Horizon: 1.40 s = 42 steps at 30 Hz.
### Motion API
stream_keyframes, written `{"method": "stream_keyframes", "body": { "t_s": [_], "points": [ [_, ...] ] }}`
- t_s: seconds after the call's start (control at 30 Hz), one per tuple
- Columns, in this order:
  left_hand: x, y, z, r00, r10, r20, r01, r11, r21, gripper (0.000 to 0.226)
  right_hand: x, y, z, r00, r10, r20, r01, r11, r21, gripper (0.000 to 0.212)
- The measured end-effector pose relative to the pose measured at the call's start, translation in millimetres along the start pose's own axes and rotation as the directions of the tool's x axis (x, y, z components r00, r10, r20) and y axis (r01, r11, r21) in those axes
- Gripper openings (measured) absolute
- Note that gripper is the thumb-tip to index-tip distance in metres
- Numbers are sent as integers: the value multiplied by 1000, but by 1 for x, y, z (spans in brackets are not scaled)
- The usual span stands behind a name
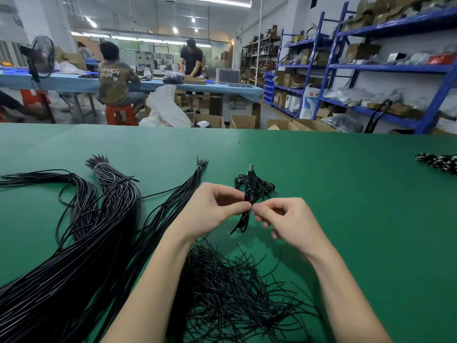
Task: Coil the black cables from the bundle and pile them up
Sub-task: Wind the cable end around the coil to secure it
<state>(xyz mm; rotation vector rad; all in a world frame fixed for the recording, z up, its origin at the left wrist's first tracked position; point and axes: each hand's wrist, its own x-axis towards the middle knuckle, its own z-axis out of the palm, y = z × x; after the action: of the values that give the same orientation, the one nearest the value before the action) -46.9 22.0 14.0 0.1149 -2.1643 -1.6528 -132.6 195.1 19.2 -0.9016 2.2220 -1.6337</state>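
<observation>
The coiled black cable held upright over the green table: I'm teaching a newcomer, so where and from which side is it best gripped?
Grip the coiled cable at its cinched waist, pinching from both sides as the left hand and right hand do. The strands are gathered tight there, while the loops splay above and the tail hangs loose below.

Both hands raised over green table (pixel 346 194): left hand (pixel 212 211) and right hand (pixel 284 219) pinching coiled black cable (pixel 251 194) at its middle. Long cable bundles (pixel 99 231) lying left; loose thin ties (pixel 235 288) heaped near.
</observation>
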Motion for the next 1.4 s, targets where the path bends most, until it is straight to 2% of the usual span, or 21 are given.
{"method": "stream_keyframes", "body": {
  "t_s": [0.03,0.1,0.13,0.17,0.27,0.33,0.43,0.53,0.6,0.7,0.77,0.8,0.87,0.9,0.93,0.97,1.0,1.07,1.1,1.2,1.4],
  "points": [
    [-1,0,0,1000,22,17,-22,999,40,14,0,-1,-3,989,130,77,-140,978,152,17],
    [-1,0,3,999,30,22,-31,999,27,16,-1,-2,-5,910,324,258,-411,786,462,13],
    [-1,0,5,1000,22,8,-22,1000,0,16,-2,-1,-5,883,347,316,-468,692,550,12],
    [0,-1,7,1000,-4,-10,4,999,-37,16,-2,0,-4,883,335,329,-468,673,573,12],
    [-1,0,6,988,-154,25,156,959,-235,22,-3,2,-5,963,146,226,-220,911,349,10],
    [-2,-1,0,965,-231,124,259,911,-319,39,-3,1,-7,977,2,211,-49,975,218,9],
    [-4,0,-3,938,-276,212,338,868,-364,37,-4,2,-8,978,-158,140,160,987,-2,3],
    [-4,2,-3,937,-273,216,339,855,-393,26,-4,5,-4,920,-390,31,383,881,-279,9],
    [-3,1,-2,948,-252,195,312,860,-404,33,-3,7,0,901,-433,-26,411,871,-269,15],
    [-2,-1,1,970,-194,146,238,878,-415,27,-3,9,7,972,-232,-45,235,970,69,27],
    [-3,-1,3,983,-158,98,183,904,-387,25,-3,9,12,999,-15,38,1,933,361,30],
    [-3,0,4,987,-142,79,161,919,-359,25,-3,9,15,991,90,94,-125,860,495,26],
    [-1,1,8,991,-125,42,131,940,-316,25,-1,8,19,943,261,207,-329,622,711,11],
    [-1,1,9,991,-134,15,132,941,-313,22,0,8,21,915,317,249,-384,504,773,4],
    [0,0,11,988,-151,-12,140,937,-321,17,2,7,23,896,351,271,-413,442,796,3],
    [1,-2,13,984,-175,-31,155,930,-332,13,3,8,24,889,371,269,-427,458,780,7],
    [2,-5,15,978,-202,-42,176,923,-341,11,4,10,25,894,381,234,-423,547,722,13],
    [3,-10,18,959,-273,-70,230,901,-367,10,5,17,26,917,387,96,-383,789,481,35],
    [3,-13,18,947,-306,-93,250,889,-384,10,5,21,26,924,380,31,-365,858,360,46],
    [5,-20,18,904,-381,-196,274,866,-417,9,6,31,22,931,364,-32,-349,912,215,62],
    [17,-26,16,839,-434,-328,300,872,-386,8,8,53,23,952,296,-72,-303,943,-136,63]
  ]
}}
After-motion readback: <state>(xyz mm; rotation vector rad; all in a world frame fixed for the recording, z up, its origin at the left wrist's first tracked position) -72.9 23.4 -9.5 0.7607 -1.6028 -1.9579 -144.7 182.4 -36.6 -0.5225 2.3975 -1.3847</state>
